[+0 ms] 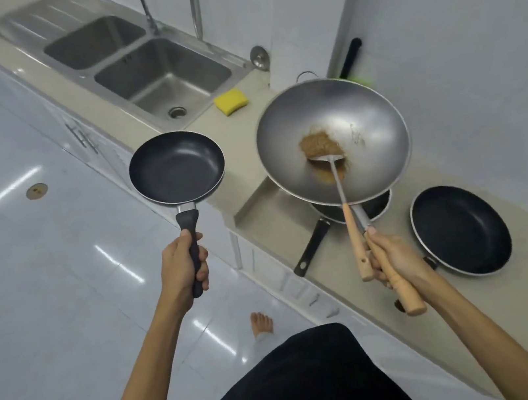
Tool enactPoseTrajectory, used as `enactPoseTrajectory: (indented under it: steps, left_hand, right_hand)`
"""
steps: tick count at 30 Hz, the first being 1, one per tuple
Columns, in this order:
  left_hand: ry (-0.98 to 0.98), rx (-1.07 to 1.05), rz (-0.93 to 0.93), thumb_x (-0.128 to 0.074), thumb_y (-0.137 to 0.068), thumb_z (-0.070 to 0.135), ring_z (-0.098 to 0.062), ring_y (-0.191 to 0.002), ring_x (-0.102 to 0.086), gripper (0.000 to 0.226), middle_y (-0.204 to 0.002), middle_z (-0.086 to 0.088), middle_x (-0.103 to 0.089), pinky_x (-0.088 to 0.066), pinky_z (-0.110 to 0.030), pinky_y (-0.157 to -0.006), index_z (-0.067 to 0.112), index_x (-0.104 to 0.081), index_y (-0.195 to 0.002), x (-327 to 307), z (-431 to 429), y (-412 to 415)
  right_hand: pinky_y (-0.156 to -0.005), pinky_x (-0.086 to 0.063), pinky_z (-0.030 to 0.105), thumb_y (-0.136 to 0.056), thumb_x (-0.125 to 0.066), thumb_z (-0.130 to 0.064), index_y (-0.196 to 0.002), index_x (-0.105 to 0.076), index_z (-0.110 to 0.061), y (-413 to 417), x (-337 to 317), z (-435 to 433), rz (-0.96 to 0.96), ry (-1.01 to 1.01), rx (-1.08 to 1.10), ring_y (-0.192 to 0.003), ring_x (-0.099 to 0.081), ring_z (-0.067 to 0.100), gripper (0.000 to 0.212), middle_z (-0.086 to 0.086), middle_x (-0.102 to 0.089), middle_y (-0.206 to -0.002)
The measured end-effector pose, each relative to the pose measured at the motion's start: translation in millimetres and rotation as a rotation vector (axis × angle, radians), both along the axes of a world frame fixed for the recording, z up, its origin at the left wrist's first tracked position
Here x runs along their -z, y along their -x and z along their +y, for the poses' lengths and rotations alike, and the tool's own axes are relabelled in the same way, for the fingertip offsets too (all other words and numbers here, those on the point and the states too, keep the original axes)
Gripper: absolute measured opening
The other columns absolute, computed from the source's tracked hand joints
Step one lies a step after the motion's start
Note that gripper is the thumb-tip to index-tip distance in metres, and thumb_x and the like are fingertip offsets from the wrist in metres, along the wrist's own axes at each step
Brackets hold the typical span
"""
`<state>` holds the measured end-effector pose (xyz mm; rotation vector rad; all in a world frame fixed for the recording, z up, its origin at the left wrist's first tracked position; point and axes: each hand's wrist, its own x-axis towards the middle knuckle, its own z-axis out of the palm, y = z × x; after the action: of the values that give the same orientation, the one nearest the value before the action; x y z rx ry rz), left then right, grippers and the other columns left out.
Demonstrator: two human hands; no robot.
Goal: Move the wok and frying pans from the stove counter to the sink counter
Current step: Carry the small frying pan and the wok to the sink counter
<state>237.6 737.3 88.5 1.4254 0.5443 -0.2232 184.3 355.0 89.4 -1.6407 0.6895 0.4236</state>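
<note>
The left hand is closed around the black handle of the small frying pan, which is held level in the air over the floor, just left of the counter edge. The pan's long axis runs near to far: handle toward the person, bowl toward the sink.

The right hand is clamped on the wooden handle of the wok, with the wooden handle of a spatula held alongside it. The wok is lifted above the stove counter; its axis also runs near to far, with the loop handle at the far end. Brown residue lies in the bowl under the spatula blade.

Risks:
- The spatula appears only loosely held against the wok handle; tilting the wok could let it slide out.
- The wok is large for a one-handed hold; wrist sag would tip the residue out.
- Two frying pans remain: a pan below the wok and a large pan on the right. Lowering the wok could strike the first.
</note>
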Motion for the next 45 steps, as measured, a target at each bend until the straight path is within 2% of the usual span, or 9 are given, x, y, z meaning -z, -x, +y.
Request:
enactPoseTrajectory:
  steps: [3,9,15,20,26,30,35,42,45]
  left_hand:
    - [-0.004,-0.051,0.012,-0.036,-0.104,0.036,-0.015,-0.032,-0.035,0.036,-0.055,0.003,-0.052,-0.031,-0.021,-0.034,0.007,-0.058,-0.105,1.0,19.4,-49.3]
    - [0.043,-0.153,0.041,-0.038,-0.104,0.037,-0.014,-0.032,-0.034,0.036,-0.058,0.001,-0.051,-0.032,-0.022,-0.033,0.008,-0.059,-0.105,7.8,62.6,-113.5]
    - [0.055,-0.216,0.050,-0.039,-0.103,0.039,-0.015,-0.033,-0.034,0.038,-0.057,0.002,-0.053,-0.032,-0.021,-0.033,0.008,-0.060,-0.105,18.7,141.5,-174.0]
    - [0.076,-0.250,0.056,-0.038,-0.105,0.038,-0.013,-0.033,-0.035,0.038,-0.057,0.001,-0.053,-0.034,-0.022,-0.033,0.007,-0.060,-0.105,20.4,230.8,-232.3]
    - [0.022,-0.193,0.104,-0.036,-0.107,0.039,-0.013,-0.033,-0.036,0.043,-0.054,0.001,-0.052,-0.035,-0.023,-0.032,0.004,-0.061,-0.107,9.3,366.5,-292.7]
    - [-0.024,-0.130,0.117,-0.036,-0.107,0.041,-0.014,-0.032,-0.036,0.047,-0.055,-0.002,-0.051,-0.034,-0.024,-0.033,0.001,-0.061,-0.108,13.4,446.6,-325.3]
    - [-0.024,-0.129,0.135,-0.037,-0.107,0.040,-0.014,-0.033,-0.037,0.048,-0.054,-0.002,-0.050,-0.035,-0.023,-0.033,-0.001,-0.061,-0.108,22.5,519.2,-367.4]
    - [-0.058,-0.138,0.147,-0.035,-0.108,0.041,-0.014,-0.034,-0.039,0.048,-0.057,-0.003,-0.052,-0.036,-0.023,-0.036,0.000,-0.060,-0.105,36.3,609.9,-476.6]
    - [-0.059,-0.133,0.133,-0.036,-0.107,0.042,-0.014,-0.034,-0.039,0.047,-0.056,-0.001,-0.053,-0.035,-0.023,-0.037,0.002,-0.060,-0.103,33.5,650.4,-543.5]
  right_hand:
    - [-0.039,-0.039,0.026,-0.104,-0.052,-0.053,-0.077,-0.063,-0.014,-63.7,-9.8,20.6,0.025,-0.012,-0.086,-0.041,-0.048,0.018,0.048,0.006,-0.053,-0.057]
    - [-0.041,-0.041,0.028,-0.105,-0.051,-0.051,-0.089,-0.064,-0.007,-170.8,-14.6,63.9,0.012,0.026,-0.172,-0.042,-0.048,0.020,0.048,0.007,-0.053,-0.059]
    - [-0.034,-0.039,0.023,-0.097,-0.054,-0.060,-0.058,-0.064,-0.024,-255.6,0.9,137.9,-0.002,0.050,-0.209,-0.035,-0.047,0.016,0.054,0.002,-0.052,-0.051]
    - [-0.038,-0.040,0.024,-0.083,-0.062,-0.070,-0.086,-0.064,-0.013,-322.1,13.1,226.7,0.039,0.043,-0.200,-0.037,-0.048,0.020,0.057,0.004,-0.054,-0.054]
    - [-0.037,-0.038,0.023,-0.090,-0.058,-0.067,-0.068,-0.059,-0.015,-380.6,20.7,362.1,0.092,0.030,-0.153,-0.035,-0.047,0.021,0.055,0.007,-0.052,-0.051]
    - [-0.035,-0.035,0.021,-0.104,-0.049,-0.052,-0.073,-0.053,-0.014,-422.9,16.0,456.9,0.073,0.017,-0.146,-0.033,-0.045,0.017,0.049,0.003,-0.052,-0.049]
    - [-0.034,-0.037,0.023,-0.106,-0.046,-0.050,-0.089,-0.054,-0.012,-484.7,9.4,539.8,0.059,0.025,-0.190,-0.037,-0.046,0.015,0.042,0.001,-0.052,-0.052]
    - [-0.037,-0.041,0.025,-0.102,-0.049,-0.055,-0.076,-0.057,-0.014,-589.3,19.1,623.4,0.052,0.012,-0.221,-0.039,-0.049,0.017,0.049,0.006,-0.054,-0.056]
    - [-0.038,-0.042,0.027,-0.100,-0.052,-0.058,-0.080,-0.060,-0.014,-647.5,22.9,656.8,0.046,0.015,-0.228,-0.041,-0.049,0.018,0.049,0.005,-0.056,-0.058]
